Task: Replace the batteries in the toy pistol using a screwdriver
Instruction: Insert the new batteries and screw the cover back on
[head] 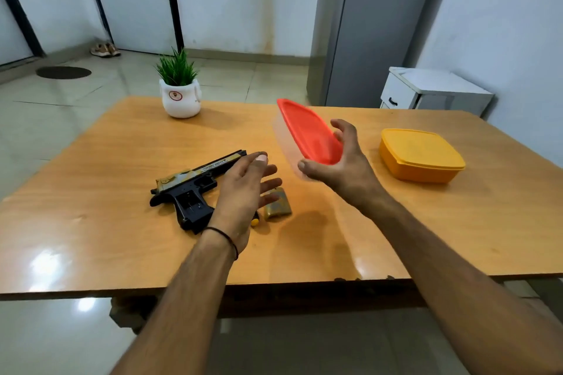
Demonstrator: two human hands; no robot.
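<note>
A black toy pistol (189, 189) with a gold-patterned slide lies on its side on the wooden table (91, 222), its grip compartment open. A gold-patterned cover piece (278, 205) lies just right of it. The yellow end of a screwdriver (255, 220) peeks out from under my left hand. My left hand (243, 195) hovers over these with fingers spread, holding nothing. My right hand (338, 161) grips a clear box with a red lid (307, 132), lifted off the table and tilted; motion blurs the box.
A yellow lidded box (422, 155) sits at the right of the table. A white pot with a green plant (180, 91) stands at the far edge. Beyond the table are a grey fridge (374, 24) and a small white cabinet (432, 90).
</note>
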